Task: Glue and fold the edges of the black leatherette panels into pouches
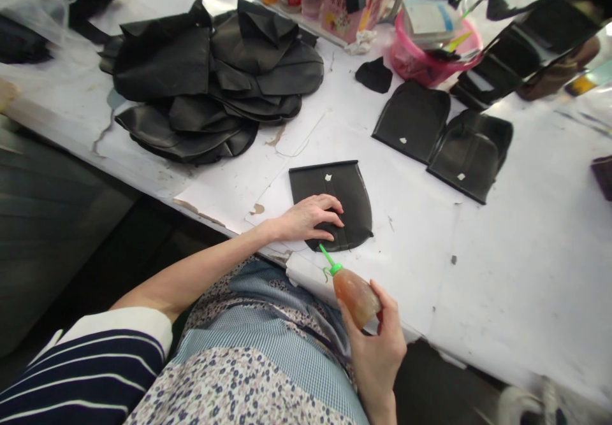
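A black leather-like panel (351, 205) with a straight top edge and a rounded bottom lies flat near the table's front edge. Across its left part rests my left hand (313, 216), fingers spread and pressing on the surface. My right hand (377, 336) grips a squeeze glue bottle (354, 292) with amber contents and a green nozzle. The bottle is tilted, its nozzle tip at the panel's lower left edge, just below my left thumb. Whether glue is coming out cannot be made out. A small white mark sits near the panel's top.
Two similar black panels (414, 122) lie to the right. A heap of black pieces (220, 81) covers the back left. Behind stand a pink basket (404, 58) with items, a pink box (337, 4), bottles and a small black scrap (374, 74). The white tabletop (516, 285) has a torn front edge.
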The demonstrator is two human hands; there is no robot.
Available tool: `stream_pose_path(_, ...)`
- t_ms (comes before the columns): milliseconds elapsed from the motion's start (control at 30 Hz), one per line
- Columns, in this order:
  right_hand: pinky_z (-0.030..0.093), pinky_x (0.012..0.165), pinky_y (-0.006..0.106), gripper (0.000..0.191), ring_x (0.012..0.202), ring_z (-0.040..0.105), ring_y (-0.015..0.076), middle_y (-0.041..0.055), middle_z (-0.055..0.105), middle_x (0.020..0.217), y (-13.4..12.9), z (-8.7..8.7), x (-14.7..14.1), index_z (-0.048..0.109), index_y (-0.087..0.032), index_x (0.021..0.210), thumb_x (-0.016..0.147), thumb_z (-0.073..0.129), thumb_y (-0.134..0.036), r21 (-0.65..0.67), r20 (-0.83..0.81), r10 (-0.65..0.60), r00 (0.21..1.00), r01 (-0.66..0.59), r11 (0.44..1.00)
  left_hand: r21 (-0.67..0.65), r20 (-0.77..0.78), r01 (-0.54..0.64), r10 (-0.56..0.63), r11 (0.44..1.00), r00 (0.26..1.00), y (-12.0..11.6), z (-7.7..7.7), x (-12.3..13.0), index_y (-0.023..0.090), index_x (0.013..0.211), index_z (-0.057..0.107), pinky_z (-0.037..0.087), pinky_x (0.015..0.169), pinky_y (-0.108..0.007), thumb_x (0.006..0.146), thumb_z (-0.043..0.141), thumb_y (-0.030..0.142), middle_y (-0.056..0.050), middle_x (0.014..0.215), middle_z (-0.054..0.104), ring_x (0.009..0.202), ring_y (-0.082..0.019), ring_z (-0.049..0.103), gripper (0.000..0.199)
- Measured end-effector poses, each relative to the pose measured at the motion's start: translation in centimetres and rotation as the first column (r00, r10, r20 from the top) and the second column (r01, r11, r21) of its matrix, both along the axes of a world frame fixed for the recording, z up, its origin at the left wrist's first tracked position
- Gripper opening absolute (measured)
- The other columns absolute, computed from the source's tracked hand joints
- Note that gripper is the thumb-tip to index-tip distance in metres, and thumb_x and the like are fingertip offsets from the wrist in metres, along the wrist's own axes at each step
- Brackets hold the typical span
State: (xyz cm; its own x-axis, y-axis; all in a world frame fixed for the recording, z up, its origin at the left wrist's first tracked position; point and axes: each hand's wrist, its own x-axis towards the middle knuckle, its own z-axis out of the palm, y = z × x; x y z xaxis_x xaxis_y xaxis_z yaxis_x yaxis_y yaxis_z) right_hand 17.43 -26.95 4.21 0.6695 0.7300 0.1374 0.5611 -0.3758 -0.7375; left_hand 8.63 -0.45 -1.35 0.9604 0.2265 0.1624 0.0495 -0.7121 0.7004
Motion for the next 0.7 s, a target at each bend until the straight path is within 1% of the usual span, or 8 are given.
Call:
stream_pose_path(100, 0.055, 0.09, 0.038, 0.048, 0.1, 0.066, 0.0254, 0.0102, 0.067, 0.116, -0.2, -0.2, 0.3, 0.06, -0.019, 0.125, 0.083, 0.078, -0.034, -0.014, -0.028, 0.016, 0.999, -0.017, 1.0, 0.002, -0.006, 0.002, -0.002, 1.0, 1.0, 0.0, 0.0, 0.0, 0.023, 0.111, 0.071, 0.039, 0.11, -0.041, 0.087, 0.072, 0.036, -0.01, 0.127, 0.059, 0.129, -0.025, 0.048, 0.028)
stream_pose_path(200, 0.056, 0.089, 0.039, 0.048, 0.101, 0.066, 0.0261, 0.0103, 0.067, 0.117, -0.7, -0.1, 0.5, 0.061, -0.02, 0.124, 0.082, 0.078, -0.037, -0.064, -0.111, 0.011, 0.994, -0.019, 0.998, 0.003, 0.002, 0.002, -0.002, 1.0, 1.0, -0.1, -0.1, 0.0, 0.023, 0.112, 0.07, 0.039, 0.111, -0.041, 0.087, 0.072, 0.037, -0.01, 0.128, 0.059, 0.129, -0.025, 0.049, 0.028)
stream_pose_path(267, 0.056, 0.088, 0.039, 0.051, 0.101, 0.067, 0.0263, 0.0102, 0.067, 0.119, -1.1, 0.1, 0.8, 0.061, -0.02, 0.124, 0.081, 0.079, -0.04, -0.078, -0.192, -0.052, 0.98, 0.038, 0.996, 0.003, 0.001, -0.007, 0.007, 1.0, 1.0, -0.1, -0.1, -0.1, 0.024, 0.112, 0.07, 0.039, 0.111, -0.041, 0.088, 0.071, 0.037, -0.009, 0.128, 0.059, 0.129, -0.025, 0.049, 0.028)
stream_pose_path(333, 0.057, 0.087, 0.038, 0.054, 0.101, 0.067, 0.0264, 0.0098, 0.067, 0.121, -1.4, 0.3, 1.1, 0.061, -0.021, 0.125, 0.079, 0.08, -0.042, -0.082, -0.276, -0.144, 0.95, 0.126, 0.989, 0.002, -0.003, -0.013, 0.013, 1.0, 1.0, -0.2, -0.1, -0.1, 0.024, 0.113, 0.07, 0.039, 0.11, -0.041, 0.088, 0.071, 0.036, -0.009, 0.128, 0.059, 0.129, -0.025, 0.049, 0.028)
stream_pose_path(400, 0.056, 0.088, 0.038, 0.056, 0.103, 0.067, 0.0269, 0.0097, 0.066, 0.124, -1.7, 0.3, 1.6, 0.06, -0.021, 0.126, 0.078, 0.08, -0.043, -0.089, -0.326, -0.229, 0.917, 0.212, 0.973, 0.003, -0.006, -0.015, 0.015, 1.0, 1.0, -0.2, -0.2, -0.1, 0.024, 0.114, 0.07, 0.04, 0.11, -0.042, 0.088, 0.071, 0.036, -0.009, 0.129, 0.059, 0.13, -0.026, 0.049, 0.028)
stream_pose_path(467, 0.055, 0.089, 0.039, 0.057, 0.104, 0.067, 0.0279, 0.0102, 0.066, 0.124, -2.0, 0.2, 2.2, 0.061, -0.021, 0.126, 0.077, 0.081, -0.045, -0.084, -0.297, -0.278, 0.914, 0.265, 0.961, 0.008, -0.008, -0.018, 0.018, 1.0, 1.0, -0.2, -0.2, -0.1, 0.024, 0.114, 0.069, 0.04, 0.109, -0.042, 0.089, 0.07, 0.037, -0.008, 0.129, 0.059, 0.129, -0.026, 0.049, 0.028)
stream_pose_path(533, 0.054, 0.09, 0.041, 0.058, 0.104, 0.066, 0.0286, 0.0108, 0.066, 0.123, -2.2, -0.2, 2.8, 0.062, -0.02, 0.125, 0.077, 0.081, -0.046, -0.066, -0.214, -0.287, 0.934, 0.28, 0.958, 0.018, -0.01, -0.018, 0.019, 1.0, 1.0, -0.3, -0.2, -0.1, 0.024, 0.114, 0.069, 0.041, 0.109, -0.042, 0.089, 0.069, 0.037, -0.008, 0.129, 0.059, 0.129, -0.026, 0.049, 0.027)
stream_pose_path(700, 0.052, 0.093, 0.042, 0.051, 0.103, 0.065, 0.0277, 0.0098, 0.067, 0.119, -2.0, -0.8, 3.1, 0.062, -0.021, 0.124, 0.081, 0.079, -0.043, -0.014, -0.052, -0.235, 0.971, 0.234, 0.972, 0.031, -0.02, -0.029, 0.029, 0.999, 0.999, -0.4, -0.2, -0.2, 0.024, 0.114, 0.069, 0.041, 0.109, -0.042, 0.09, 0.068, 0.038, -0.008, 0.13, 0.058, 0.13, -0.027, 0.048, 0.028)
